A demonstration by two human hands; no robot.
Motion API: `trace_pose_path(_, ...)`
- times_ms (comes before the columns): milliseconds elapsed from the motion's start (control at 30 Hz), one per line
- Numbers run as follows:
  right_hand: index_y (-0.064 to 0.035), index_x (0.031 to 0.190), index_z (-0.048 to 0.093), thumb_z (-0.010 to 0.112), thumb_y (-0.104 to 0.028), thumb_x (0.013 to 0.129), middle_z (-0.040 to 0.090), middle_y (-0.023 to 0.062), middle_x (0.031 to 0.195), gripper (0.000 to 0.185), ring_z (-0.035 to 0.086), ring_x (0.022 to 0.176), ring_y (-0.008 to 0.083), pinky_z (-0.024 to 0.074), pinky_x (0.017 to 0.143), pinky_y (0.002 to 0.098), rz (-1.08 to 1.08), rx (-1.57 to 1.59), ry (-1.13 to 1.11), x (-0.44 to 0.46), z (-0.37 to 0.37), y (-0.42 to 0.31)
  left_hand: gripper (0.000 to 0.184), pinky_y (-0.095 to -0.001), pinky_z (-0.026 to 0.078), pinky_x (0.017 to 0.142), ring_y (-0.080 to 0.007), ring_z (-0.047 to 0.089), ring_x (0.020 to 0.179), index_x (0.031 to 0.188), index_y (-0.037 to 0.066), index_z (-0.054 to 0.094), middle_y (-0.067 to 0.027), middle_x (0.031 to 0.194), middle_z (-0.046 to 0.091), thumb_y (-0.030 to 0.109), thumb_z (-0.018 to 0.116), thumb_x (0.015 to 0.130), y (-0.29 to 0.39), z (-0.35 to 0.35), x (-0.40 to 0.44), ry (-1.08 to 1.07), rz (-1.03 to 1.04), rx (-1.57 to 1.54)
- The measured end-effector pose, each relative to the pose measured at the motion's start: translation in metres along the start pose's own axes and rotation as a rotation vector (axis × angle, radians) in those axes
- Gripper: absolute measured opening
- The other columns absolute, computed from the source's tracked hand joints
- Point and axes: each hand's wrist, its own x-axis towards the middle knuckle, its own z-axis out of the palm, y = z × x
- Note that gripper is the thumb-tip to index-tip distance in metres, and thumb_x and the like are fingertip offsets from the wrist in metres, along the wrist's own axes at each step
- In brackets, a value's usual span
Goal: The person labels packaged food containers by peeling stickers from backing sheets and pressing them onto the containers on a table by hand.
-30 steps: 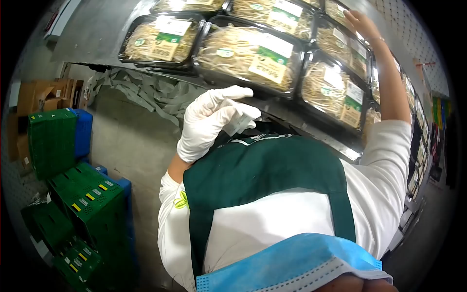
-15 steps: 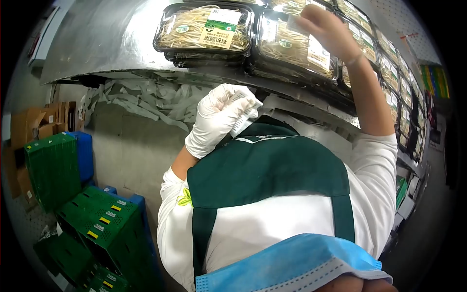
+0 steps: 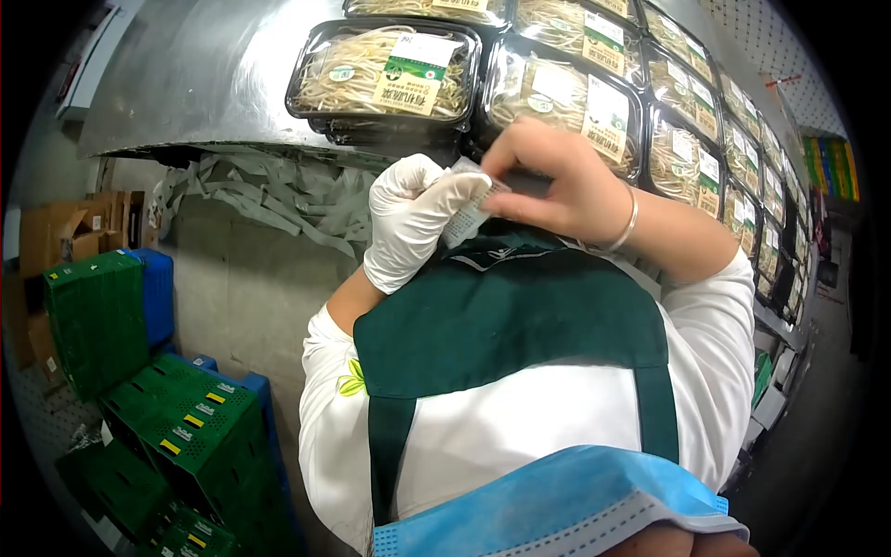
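Observation:
My left hand (image 3: pixel 406 218), in a white glove, is closed around a small sheet of printed white labels (image 3: pixel 464 218) in front of my apron. My bare right hand (image 3: pixel 561 181), with a bracelet at the wrist, reaches in from the right. Its thumb and forefinger pinch the upper edge of the labels, beside the gloved fingertips. Just beyond it sits a clear-lidded black tray of bean sprouts (image 3: pixel 520 93), with a white sticker (image 3: pixel 554 84) on its lid and a green-and-cream product label. Another tray of bean sprouts (image 3: pixel 357 79) is stacked to its left.
Rows of similar sprout trays (image 3: pixel 687 167) run along the metal table (image 3: pixel 204 84) to the right. Pale strips of backing paper (image 3: pixel 269 200) hang below the table edge. Green crates (image 3: pixel 186 408), a blue crate (image 3: pixel 160 292) and cardboard boxes (image 3: pixel 88 223) stand at the left.
My right hand has come down from the sprout tray to the labels in my left hand. A white sticker now lies on that tray's lid. My left hand has barely moved.

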Motion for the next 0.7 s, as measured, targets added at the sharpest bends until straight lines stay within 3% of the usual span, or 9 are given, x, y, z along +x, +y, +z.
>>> trace_pose_path(100,-0.0076,0.076,0.059,0.065,-0.009,0.068,0.054,0.0056,0.066,0.01,0.052,0.063,0.0221,0.0432,0.059,0.0313,-0.431,-0.401,0.136,0.014,-0.034,0.029,0.007,-0.0165,0.037,0.041,-0.0039,0.049,0.052,0.082,0.004,0.055,-0.0035,0.066,0.058,0.005,0.061,0.079,0.007,0.019,0.01,0.009,-0.049,0.179)
trace_pose_path(200,-0.0038,0.091,0.059,0.058,-0.022,0.08,0.061,0.0065,0.08,0.021,0.058,0.075,0.0169,0.0477,0.07,0.0284,0.318,-0.513,0.249,0.029,-0.104,0.115,0.014,-0.0202,0.046,0.055,-0.0103,0.057,0.065,0.094,0.0,0.053,-0.0085,0.08,0.059,0.005,0.057,0.081,0.001,0.0,0.019,-0.181,-0.176,0.085)
trace_pose_path(233,0.0009,0.082,0.054,0.056,-0.025,0.081,0.056,0.0093,0.071,0.026,0.048,0.063,0.015,0.0408,0.056,0.0311,0.499,-0.294,0.293,0.037,-0.111,0.152,0.012,-0.02,0.045,0.055,-0.0104,0.057,0.066,0.094,-0.001,0.053,-0.009,0.081,0.059,0.005,0.054,0.083,-0.003,0.001,0.02,-0.119,-0.141,0.095)
trace_pose_path(367,0.0005,0.072,0.056,0.053,-0.024,0.078,0.056,0.0163,0.068,0.026,0.054,0.065,0.0297,0.0431,0.06,0.0387,0.394,-0.941,0.096,0.046,-0.096,0.157,0.013,-0.0176,0.038,0.048,-0.006,0.049,0.056,0.096,-0.002,0.054,-0.0085,0.076,0.059,0.004,0.05,0.085,-0.006,0.0,0.025,-0.18,0.03,0.178)
trace_pose_path(433,0.0015,0.076,0.06,0.053,-0.026,0.076,0.058,0.0194,0.073,0.028,0.056,0.072,0.0334,0.0446,0.066,0.04,0.548,-0.99,0.077,0.05,-0.1,0.15,0.014,-0.0243,0.048,0.058,-0.0149,0.059,0.069,0.094,-0.004,0.054,-0.013,0.085,0.06,0.002,0.051,0.083,-0.001,-0.003,0.026,-0.309,-0.08,0.108)
trace_pose_path(500,0.0022,0.082,0.06,0.054,-0.026,0.075,0.058,0.0209,0.074,0.03,0.056,0.074,0.0335,0.0455,0.066,0.0387,0.804,-0.878,0.083,0.042,-0.119,0.178,0.02,-0.0295,0.053,0.062,-0.0214,0.061,0.079,0.1,-0.005,0.053,-0.0171,0.093,0.058,-0.003,0.05,0.081,-0.001,0.003,0.022,-0.177,-0.133,0.019)
trace_pose_path(600,-0.0052,0.099,0.056,0.048,-0.029,0.087,0.06,0.0079,0.089,0.028,0.058,0.083,0.0165,0.0468,0.075,0.0292,0.724,-0.447,0.001,0.023,-0.113,0.172,0.012,-0.0277,0.054,0.06,-0.0212,0.062,0.076,0.094,-0.005,0.051,-0.0168,0.085,0.061,-0.001,0.05,0.082,-0.004,0.014,0.028,-0.133,-0.121,-0.227)
trace_pose_path(633,-0.0065,0.092,0.06,0.059,-0.028,0.08,0.06,0.0033,0.081,0.025,0.057,0.078,0.0138,0.0462,0.069,0.0259,0.572,-0.161,0.05,0.031,-0.091,0.125,0.006,-0.0278,0.053,0.052,-0.0207,0.062,0.066,0.083,-0.004,0.051,-0.0173,0.077,0.061,0.002,0.053,0.082,-0.004,0.015,0.03,-0.075,-0.145,-0.098)
trace_pose_path(700,-0.0054,0.108,0.051,0.065,-0.037,0.074,0.057,0.0057,0.098,0.048,0.052,0.096,0.0174,0.0392,0.087,0.0315,0.347,0.165,-0.228,0.02,-0.058,0.071,0.012,-0.0263,0.05,0.046,-0.0181,0.06,0.055,0.074,-0.001,0.05,-0.016,0.072,0.061,0.005,0.058,0.08,-0.002,0.018,0.031,-0.052,-0.03,-0.101)
